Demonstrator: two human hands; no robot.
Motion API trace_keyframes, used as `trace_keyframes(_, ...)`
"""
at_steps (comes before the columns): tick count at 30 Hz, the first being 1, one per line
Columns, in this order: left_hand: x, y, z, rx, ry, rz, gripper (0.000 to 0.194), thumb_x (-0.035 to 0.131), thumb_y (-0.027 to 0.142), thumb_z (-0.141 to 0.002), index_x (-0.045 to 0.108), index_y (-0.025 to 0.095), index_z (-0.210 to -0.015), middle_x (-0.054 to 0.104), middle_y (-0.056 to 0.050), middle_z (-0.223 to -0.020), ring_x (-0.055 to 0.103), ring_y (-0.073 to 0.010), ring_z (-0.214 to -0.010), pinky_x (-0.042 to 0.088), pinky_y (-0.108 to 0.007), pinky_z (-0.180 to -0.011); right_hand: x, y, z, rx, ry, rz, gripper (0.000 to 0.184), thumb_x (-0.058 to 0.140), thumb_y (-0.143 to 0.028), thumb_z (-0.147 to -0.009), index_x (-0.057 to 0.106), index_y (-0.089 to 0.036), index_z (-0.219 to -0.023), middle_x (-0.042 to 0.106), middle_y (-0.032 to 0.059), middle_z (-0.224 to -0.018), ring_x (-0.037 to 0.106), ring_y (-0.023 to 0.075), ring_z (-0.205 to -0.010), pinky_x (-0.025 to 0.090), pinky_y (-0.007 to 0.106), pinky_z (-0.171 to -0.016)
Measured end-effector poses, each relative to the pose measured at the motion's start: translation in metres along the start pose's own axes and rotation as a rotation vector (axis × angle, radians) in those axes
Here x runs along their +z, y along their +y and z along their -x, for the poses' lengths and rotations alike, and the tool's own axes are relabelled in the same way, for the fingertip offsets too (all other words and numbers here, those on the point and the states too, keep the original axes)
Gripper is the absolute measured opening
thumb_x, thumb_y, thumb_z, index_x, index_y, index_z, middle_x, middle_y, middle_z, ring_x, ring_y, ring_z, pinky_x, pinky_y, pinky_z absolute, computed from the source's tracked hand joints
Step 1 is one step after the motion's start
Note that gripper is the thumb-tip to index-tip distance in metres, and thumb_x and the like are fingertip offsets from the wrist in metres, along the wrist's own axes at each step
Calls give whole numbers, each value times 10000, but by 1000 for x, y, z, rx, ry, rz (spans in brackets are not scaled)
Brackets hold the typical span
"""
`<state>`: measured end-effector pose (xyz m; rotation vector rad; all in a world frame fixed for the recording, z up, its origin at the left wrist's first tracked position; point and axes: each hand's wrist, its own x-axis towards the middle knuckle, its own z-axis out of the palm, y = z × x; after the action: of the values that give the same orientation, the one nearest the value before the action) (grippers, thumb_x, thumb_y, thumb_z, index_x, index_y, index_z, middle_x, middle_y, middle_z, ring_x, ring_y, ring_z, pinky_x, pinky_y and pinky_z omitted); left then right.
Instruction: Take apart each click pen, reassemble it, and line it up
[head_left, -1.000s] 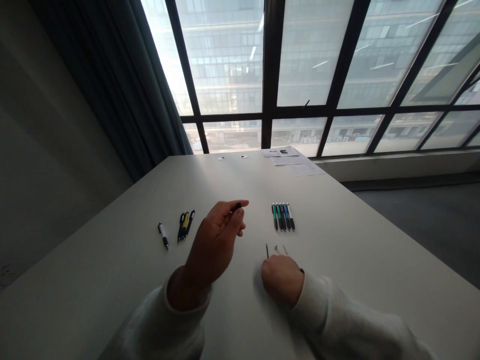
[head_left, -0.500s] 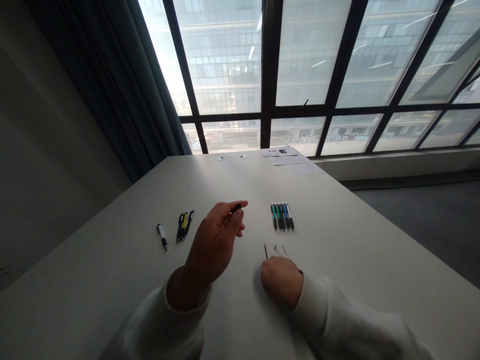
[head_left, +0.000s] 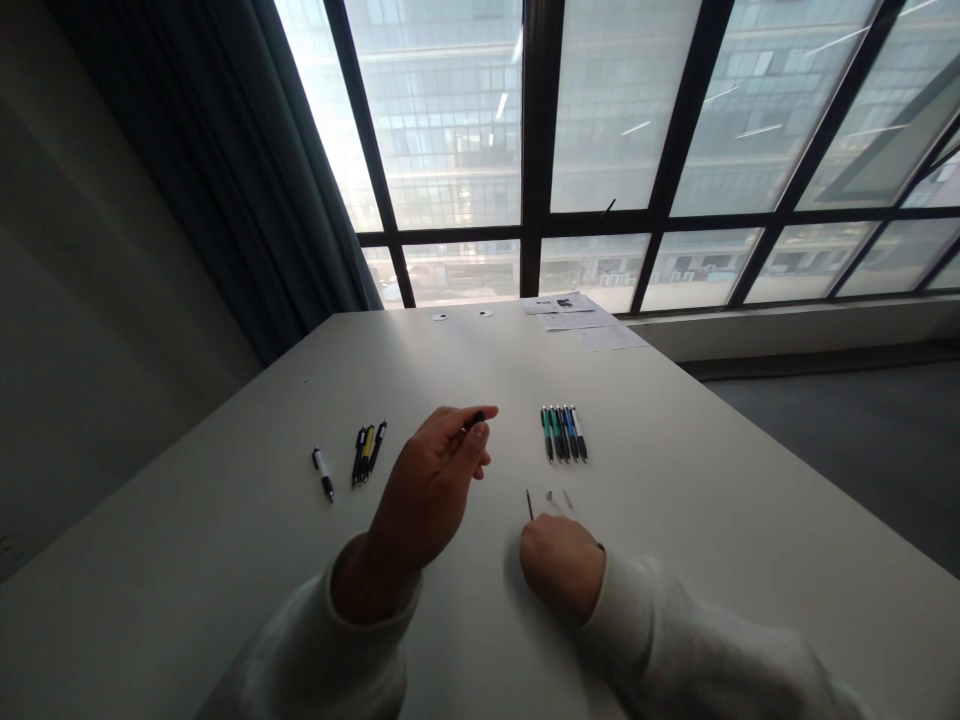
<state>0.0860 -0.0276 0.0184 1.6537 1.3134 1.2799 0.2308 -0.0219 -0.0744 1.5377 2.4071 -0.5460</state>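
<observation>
A white-and-black pen [head_left: 322,474] lies left of clustered dark and yellow pens [head_left: 367,455]; the left hand [head_left: 435,475] pinches a dark piece [head_left: 474,420] between closed fingers; beside a slim dark rod [head_left: 529,504], the right hand [head_left: 562,565] curls, fingertips hidden, its hold impossible to tell, near a far row of pens [head_left: 564,435].

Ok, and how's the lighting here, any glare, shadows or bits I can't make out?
Head view: backlit by the window, whose left panes look washed out; head view: the curtain sits in gloom; head view: a soft shadow falls on the table beside the right hand; head view: the dark piece in the left hand lacks clear detail.
</observation>
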Motion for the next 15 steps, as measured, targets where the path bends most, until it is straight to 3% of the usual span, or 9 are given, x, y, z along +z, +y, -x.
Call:
trace_keyframes(11,-2,-3,-2,12,49,-88,353,508,366,-896,656,158,-1140,648,-50,-915,590,-126,-682,486,-254,-627,-7,-5,9,30,28,18,292,512,-63,-778,750,-49,-946,722,255,-900,717,360,-857,574,423,-683)
trace_keyframes(15,-5,-18,-11,-1,86,-188,357,538,412,-866,698,166,-1070,684,-59,-956,608,-160,-780,474,-254,-659,-14,4,11,-18,139,48,265,505,-87,-778,741,-79,-898,723,223,-867,719,317,-798,548,370,-652)
